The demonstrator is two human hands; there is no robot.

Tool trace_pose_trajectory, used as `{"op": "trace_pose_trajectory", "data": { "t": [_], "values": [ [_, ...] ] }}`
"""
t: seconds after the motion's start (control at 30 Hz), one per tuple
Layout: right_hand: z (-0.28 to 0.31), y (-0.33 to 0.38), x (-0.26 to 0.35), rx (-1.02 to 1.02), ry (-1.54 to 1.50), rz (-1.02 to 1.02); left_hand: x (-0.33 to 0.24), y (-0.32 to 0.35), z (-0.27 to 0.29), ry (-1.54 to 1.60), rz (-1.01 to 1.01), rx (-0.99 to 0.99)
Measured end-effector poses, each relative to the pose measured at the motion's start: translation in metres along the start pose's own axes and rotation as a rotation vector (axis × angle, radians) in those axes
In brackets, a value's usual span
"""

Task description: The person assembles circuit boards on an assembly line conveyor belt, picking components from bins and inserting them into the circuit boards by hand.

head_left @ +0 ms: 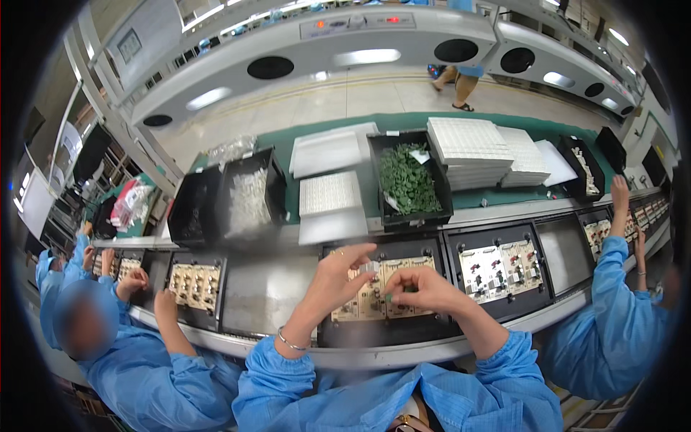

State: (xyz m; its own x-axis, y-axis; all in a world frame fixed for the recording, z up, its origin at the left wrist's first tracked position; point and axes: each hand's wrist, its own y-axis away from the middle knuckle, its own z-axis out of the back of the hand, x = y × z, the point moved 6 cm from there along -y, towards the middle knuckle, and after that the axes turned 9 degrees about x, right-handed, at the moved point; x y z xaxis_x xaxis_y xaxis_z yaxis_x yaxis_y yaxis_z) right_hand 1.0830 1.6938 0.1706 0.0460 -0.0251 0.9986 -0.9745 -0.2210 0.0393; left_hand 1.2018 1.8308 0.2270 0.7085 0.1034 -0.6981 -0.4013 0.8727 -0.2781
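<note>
Beneath my hands lies a black tray point(333, 333) holding tan circuit boards point(345, 311). My left hand point(337, 277) is over the tray's left part, its thumb and forefinger closed around a small whitish part point(369, 267) whose exact kind I cannot make out. Just to the right, my right hand point(426, 291) is low over the boards in a pinch. A small green component point(389, 297) shows at its fingertips, much like the green ones in the bin beyond. My hands partly cover the boards.
Behind the line stand a black bin of green components point(409, 180), white foam trays point(471, 147) and a black bin of whitish parts point(252, 198). Another board tray point(497, 270) sits to the right. Co-workers' blue sleeves are at left point(155, 371) and right point(608, 317).
</note>
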Motion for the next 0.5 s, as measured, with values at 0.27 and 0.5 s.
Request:
{"op": "trace_pose_trajectory", "data": {
  "t": [0.27,0.5],
  "values": [
    [0.02,0.016,0.013,-0.175,0.461,-0.103,0.006,0.002,-0.008,-0.094,-0.067,-0.027],
    [0.014,0.013,0.027,-0.24,0.697,-0.185,0.013,-0.003,-0.01,-0.082,0.009,0.073]
  ]
}}
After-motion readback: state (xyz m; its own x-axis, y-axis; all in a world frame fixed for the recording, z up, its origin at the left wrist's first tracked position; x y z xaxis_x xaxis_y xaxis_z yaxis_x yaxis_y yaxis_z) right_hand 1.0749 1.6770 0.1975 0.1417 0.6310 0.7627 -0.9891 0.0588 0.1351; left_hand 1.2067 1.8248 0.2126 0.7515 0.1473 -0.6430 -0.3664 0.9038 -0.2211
